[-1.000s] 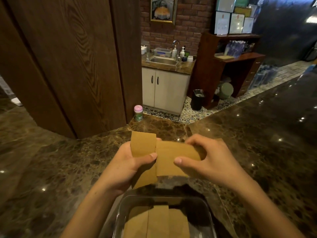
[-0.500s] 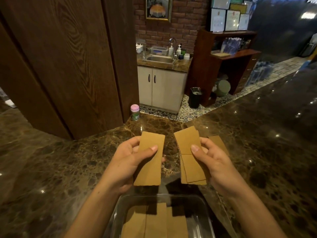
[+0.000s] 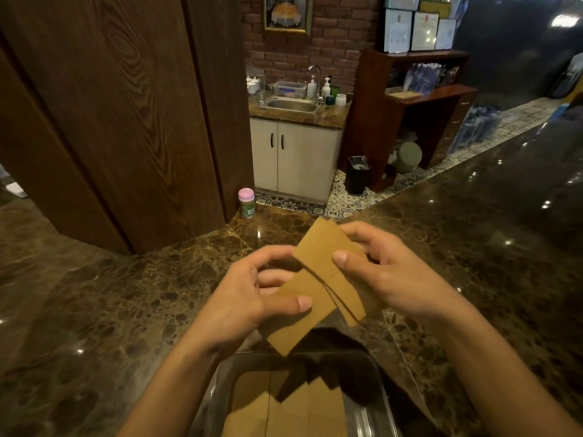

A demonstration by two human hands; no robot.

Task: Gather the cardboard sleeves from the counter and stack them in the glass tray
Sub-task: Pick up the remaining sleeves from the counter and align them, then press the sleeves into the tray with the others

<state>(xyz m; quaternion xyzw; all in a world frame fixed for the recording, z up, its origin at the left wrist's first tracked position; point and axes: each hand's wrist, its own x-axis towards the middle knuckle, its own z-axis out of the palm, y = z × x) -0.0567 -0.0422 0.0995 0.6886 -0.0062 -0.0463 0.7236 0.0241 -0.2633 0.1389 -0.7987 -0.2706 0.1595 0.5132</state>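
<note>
Above the dark marble counter point(image 3: 94, 304) my left hand point(image 3: 243, 304) pinches one flat brown cardboard sleeve point(image 3: 299, 316), tilted with its lower end over the tray. My right hand point(image 3: 388, 275) grips a small stack of cardboard sleeves point(image 3: 328, 250), which overlaps the upper end of the single sleeve. Just below the hands sits the glass tray point(image 3: 369, 367) at the bottom edge of the view. Several more sleeves point(image 3: 284, 414) lie flat side by side inside it.
A small jar with a pink lid point(image 3: 246, 202) stands at the counter's far edge beside a wooden pillar point(image 3: 120, 121). Beyond the counter are a sink cabinet point(image 3: 293, 152), a black bin point(image 3: 357, 175) and a wooden shelf unit point(image 3: 410, 105).
The hands were apart half a second ago, each holding its sleeves upright. They have now come together, and the left sleeve has tilted and slid under the right hand's stack.
</note>
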